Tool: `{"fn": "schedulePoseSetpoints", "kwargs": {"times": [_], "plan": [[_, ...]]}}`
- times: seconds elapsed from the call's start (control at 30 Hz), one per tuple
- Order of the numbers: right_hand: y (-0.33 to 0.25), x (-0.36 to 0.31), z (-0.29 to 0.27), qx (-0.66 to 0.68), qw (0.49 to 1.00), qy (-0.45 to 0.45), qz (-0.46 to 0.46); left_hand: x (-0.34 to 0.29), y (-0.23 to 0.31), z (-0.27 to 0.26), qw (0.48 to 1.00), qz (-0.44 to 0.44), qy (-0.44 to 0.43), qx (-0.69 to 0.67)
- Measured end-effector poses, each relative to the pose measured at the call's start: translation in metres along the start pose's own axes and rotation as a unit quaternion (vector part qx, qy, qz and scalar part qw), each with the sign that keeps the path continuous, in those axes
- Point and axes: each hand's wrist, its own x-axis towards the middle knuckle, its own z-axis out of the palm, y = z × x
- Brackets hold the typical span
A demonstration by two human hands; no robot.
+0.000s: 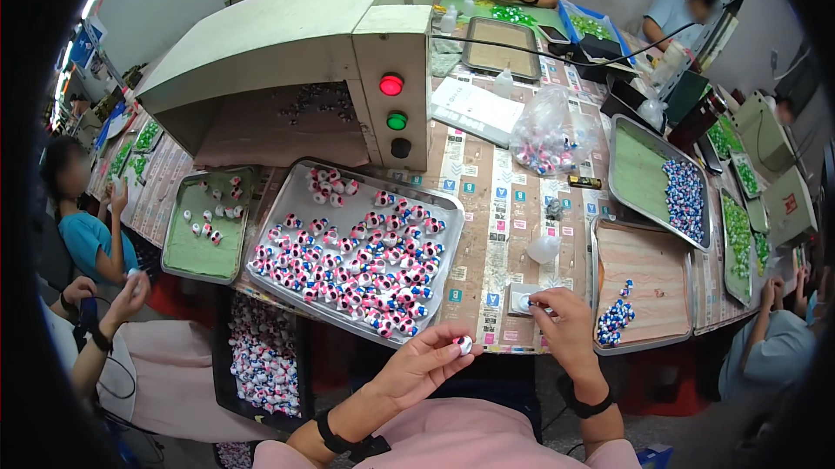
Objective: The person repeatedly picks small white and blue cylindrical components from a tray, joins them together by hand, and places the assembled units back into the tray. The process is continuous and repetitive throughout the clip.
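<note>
My left hand [428, 363] pinches a small toy figure piece [464, 345], white with a dark spot and some red, near the table's front edge. To its right, the thumb and fingers of my right hand [561, 321] are closed at a small white round item [521, 302] on a little grey plate [515, 290]; whether they grip it is hidden. Just behind stands a white squeeze bottle [544, 249]. Many pink, white and blue figure pieces [348, 269] fill a metal tray [383, 184] left of my hands. Small blue and white parts [615, 323] lie in a wood-coloured tray [648, 282] at right.
A beige tunnel machine [270, 43] with red and green lights rises behind the metal tray. Further left is a green-lined tray [187, 247]. A plastic bag of pieces [546, 134] and another green-lined tray [639, 169] stand farther back. Co-workers sit across and at both sides.
</note>
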Motion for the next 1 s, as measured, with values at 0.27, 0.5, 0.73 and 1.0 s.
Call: {"fn": "schedulePoseSetpoints", "kwargs": {"times": [0.27, 0.5, 0.73, 1.0], "plan": [[-0.003, 0.004, 0.002, -0.067, 0.996, -0.024, -0.046, 0.000, 0.000, 0.000, 1.000, -0.003, 0.016, 0.010], [-0.007, 0.000, 0.004, 0.017, 1.000, -0.022, 0.003, 0.007, -0.009, 0.005, 1.000, 0.007, 0.024, 0.018], [-0.045, -0.022, 0.000, 0.240, 0.965, -0.078, 0.076, 0.010, -0.010, 0.008, 0.997, -0.009, 0.020, 0.075], [-0.050, -0.032, 0.006, 0.303, 0.941, -0.114, 0.097, 0.010, -0.014, 0.010, 0.996, 0.000, 0.028, 0.086]]}}
